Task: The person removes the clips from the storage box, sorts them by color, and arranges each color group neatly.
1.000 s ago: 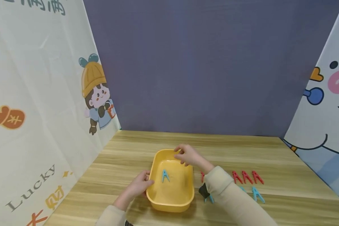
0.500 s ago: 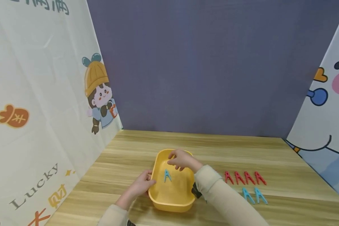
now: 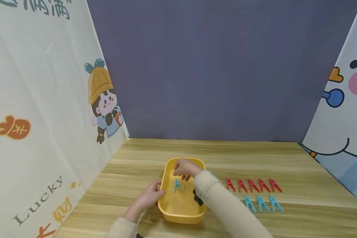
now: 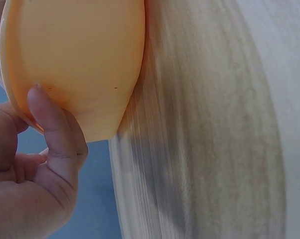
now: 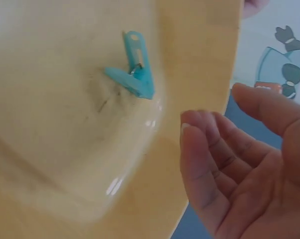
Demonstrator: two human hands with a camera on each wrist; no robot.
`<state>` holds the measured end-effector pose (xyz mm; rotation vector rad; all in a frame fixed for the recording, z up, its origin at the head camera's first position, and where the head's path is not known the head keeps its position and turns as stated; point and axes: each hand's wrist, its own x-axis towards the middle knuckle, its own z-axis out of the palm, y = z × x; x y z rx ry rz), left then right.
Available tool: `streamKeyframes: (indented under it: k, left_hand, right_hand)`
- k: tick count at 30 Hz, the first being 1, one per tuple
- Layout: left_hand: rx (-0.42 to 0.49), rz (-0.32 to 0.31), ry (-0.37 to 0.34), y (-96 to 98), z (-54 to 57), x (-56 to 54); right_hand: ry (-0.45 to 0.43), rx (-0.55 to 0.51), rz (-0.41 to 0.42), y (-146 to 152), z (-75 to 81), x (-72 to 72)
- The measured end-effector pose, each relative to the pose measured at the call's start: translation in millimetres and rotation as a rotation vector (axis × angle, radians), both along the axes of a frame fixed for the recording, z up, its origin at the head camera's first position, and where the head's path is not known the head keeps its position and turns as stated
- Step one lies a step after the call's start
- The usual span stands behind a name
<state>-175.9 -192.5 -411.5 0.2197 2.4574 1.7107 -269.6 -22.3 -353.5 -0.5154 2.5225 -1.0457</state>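
Observation:
A yellow plastic basin [image 3: 182,210] stands on the table, with one blue clothespin [image 3: 177,185] lying inside on its floor. At the basin's left side my left hand [image 3: 150,195] grips the rim, fingers against the outer wall in the left wrist view. My right hand [image 3: 185,168] hovers over the far part of the basin, close to the clothespin. In the right wrist view its thumb and bent fingers are apart, holding nothing, and the clothespin [image 5: 136,69] lies a short way from the fingertips.
To the basin's right, several red clothespins [image 3: 252,185] lie in a row on the wooden table [image 3: 142,148]. In front of them is a row of three blue clothespins [image 3: 263,204]. A dark wall [image 3: 208,69] closes off the back.
My right hand has moved left and slightly down toward the blue clothespin in the basin. Clothespins hidden by the right arm now show. The left hand keeps its grip.

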Motion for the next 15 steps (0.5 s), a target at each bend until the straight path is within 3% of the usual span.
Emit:
streamKeyframes:
  k: [6, 15]
  left_hand:
    - [-0.005, 0.001, 0.018, -0.4, -0.4, -1.0]
    - [-0.001, 0.009, 0.006, 1.2, 1.0, 1.2]
  right_hand:
    - [-0.002, 0.066, -0.015, -8, -9.3, -1.4]
    - [-0.076, 0.034, -0.02, -11, -22.2, -5.4]
